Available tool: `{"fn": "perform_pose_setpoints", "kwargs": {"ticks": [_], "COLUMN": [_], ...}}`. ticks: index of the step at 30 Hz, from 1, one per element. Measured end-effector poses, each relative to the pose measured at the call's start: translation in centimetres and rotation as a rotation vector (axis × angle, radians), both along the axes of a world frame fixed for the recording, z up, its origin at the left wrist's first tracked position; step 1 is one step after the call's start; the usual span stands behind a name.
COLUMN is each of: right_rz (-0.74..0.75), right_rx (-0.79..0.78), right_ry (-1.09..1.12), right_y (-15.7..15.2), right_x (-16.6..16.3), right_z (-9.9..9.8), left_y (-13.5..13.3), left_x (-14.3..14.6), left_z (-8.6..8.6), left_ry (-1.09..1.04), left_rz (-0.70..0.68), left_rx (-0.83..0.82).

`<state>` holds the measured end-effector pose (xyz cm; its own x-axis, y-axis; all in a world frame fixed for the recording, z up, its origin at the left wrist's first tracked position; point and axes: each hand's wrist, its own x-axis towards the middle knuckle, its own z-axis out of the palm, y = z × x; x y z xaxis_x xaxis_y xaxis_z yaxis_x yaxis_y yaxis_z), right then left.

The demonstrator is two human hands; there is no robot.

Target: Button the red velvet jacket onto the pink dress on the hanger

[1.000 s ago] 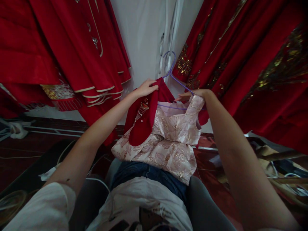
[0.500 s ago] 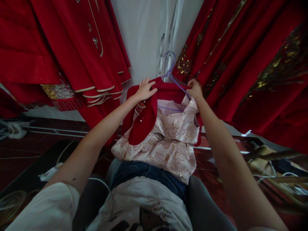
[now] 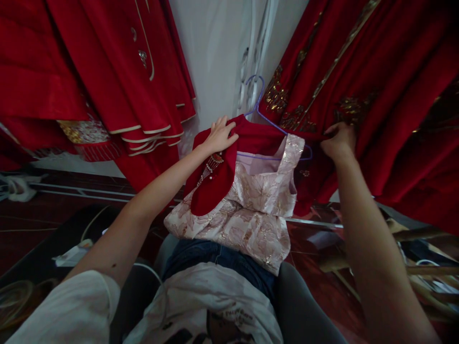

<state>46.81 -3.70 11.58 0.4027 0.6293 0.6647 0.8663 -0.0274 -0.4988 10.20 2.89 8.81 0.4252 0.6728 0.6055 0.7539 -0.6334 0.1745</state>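
A pale pink and gold brocade dress (image 3: 251,210) hangs on a purple wire hanger (image 3: 258,102) and drapes over my lap. A red jacket (image 3: 215,181) with a jewelled brooch lies over its left shoulder. My left hand (image 3: 218,136) is closed on the red jacket's collar at the hanger's left shoulder. Over to the right, my right hand (image 3: 339,141) is closed on the red fabric pulled away from the dress's right shoulder.
Red garments with cream trim (image 3: 107,81) hang at the left. Red robes with gold embroidery (image 3: 376,95) hang at the right. A white wall (image 3: 215,57) shows between them. Dark red floor (image 3: 43,210), cables and clutter lie at the right.
My right hand has moved from the hanger's right shoulder out to the right, drawing the red fabric with it. My left hand keeps its hold on the collar.
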Motion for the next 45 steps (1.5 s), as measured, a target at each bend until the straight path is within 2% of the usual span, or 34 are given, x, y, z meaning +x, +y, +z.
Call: {"fn": "perform_pose_setpoints", "kwargs": {"ticks": [4, 8, 11, 16, 18, 20, 24, 28, 31, 34, 37, 41, 45], "right_rz": [0.068, 0.242, 0.358, 0.383, 0.402, 0.480, 0.775, 0.948, 0.988, 0.948, 0.977, 1.031, 1.088], "right_rx": [-0.167, -0.446, -0.520, -0.491, -0.465, -0.440, -0.395, -0.259, -0.270, -0.291, -0.197, -0.132, -0.104], "right_ry": [-0.041, 0.213, 0.315, 0.198, 0.183, 0.250, 0.473, 0.591, 0.593, 0.562, 0.564, 0.707, 0.780], "right_y": [-2.7, -4.7, -4.6, -3.3, -3.2, -3.2, -3.2, -3.0, -2.6, -1.8, -1.3, -2.4, -4.3], "right_x": [-2.3, -5.3, -5.6, -5.1, -6.3, -8.6, -14.2, -17.2, -17.2, -17.1, -17.5, -17.8, -17.8], "right_z": [0.9, 1.3, 1.5, 2.2, 2.1, 1.5, -1.1, -3.9, -6.0, -8.0, -9.0, -8.9, -8.6], "left_y": [-0.6, -0.9, -1.0, -1.6, -2.4, -3.6, -6.2, -7.3, -7.7, -8.3, -8.7, -8.2, -7.5], "left_x": [0.1, 0.3, 0.3, 0.2, 0.3, 0.5, 1.0, 1.7, 2.2, 2.7, 2.9, 2.9, 3.2], "left_z": [-0.1, -0.2, 0.0, 0.2, -0.3, -1.3, -4.0, -5.8, -6.3, -6.0, -5.3, -5.3, -7.0], "left_ry": [-0.010, 0.000, 0.036, 0.063, 0.051, 0.063, 0.117, -0.001, -0.022, -0.020, -0.058, -0.284, -0.792], "left_rz": [0.023, 0.049, 0.074, 0.090, 0.091, 0.068, 0.011, 0.095, 0.044, -0.011, -0.058, -0.106, -0.170], "left_rx": [0.008, 0.015, 0.008, -0.003, 0.039, 0.104, 0.142, 0.029, -0.015, 0.005, 0.003, -0.094, -0.256]}}
